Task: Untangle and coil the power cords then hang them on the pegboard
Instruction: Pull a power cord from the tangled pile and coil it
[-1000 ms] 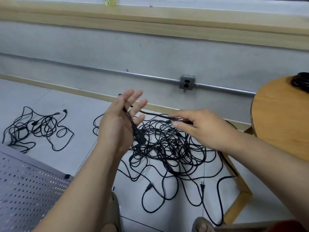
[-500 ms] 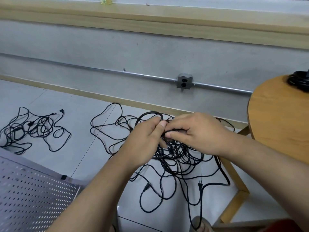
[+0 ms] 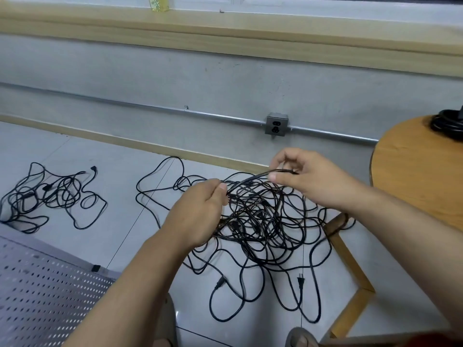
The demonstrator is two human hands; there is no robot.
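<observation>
I see a grey tiled floor (image 3: 112, 229) that meets a grey wall (image 3: 175, 78) on the far side, with a wooden sill running above the wall. A round wooden table (image 3: 413, 184) stands at the right edge. A perforated metal pegboard (image 3: 45, 296) lies flat at near left.

The large tangle of black power cords (image 3: 265, 229) lies on the floor at centre, between the pegboard and the table. A smaller tangle (image 3: 47, 196) lies well apart from it at far left.

The left hand (image 3: 200, 214) is above the left side of the large tangle. Its fingers are curled, and thumb and forefinger pinch the held cord (image 3: 248, 181). The right hand (image 3: 308, 179) is further right and slightly higher, and it pinches the same cord between thumb and fingers. The cord runs between the two hands, clear of the pile.

A coiled cord (image 3: 448, 125) rests on the far edge of the table. A metal outlet box (image 3: 276, 125) is fixed to the wall on a conduit. Two loose plugs (image 3: 300, 281) lie on the floor at the near side of the large tangle.
</observation>
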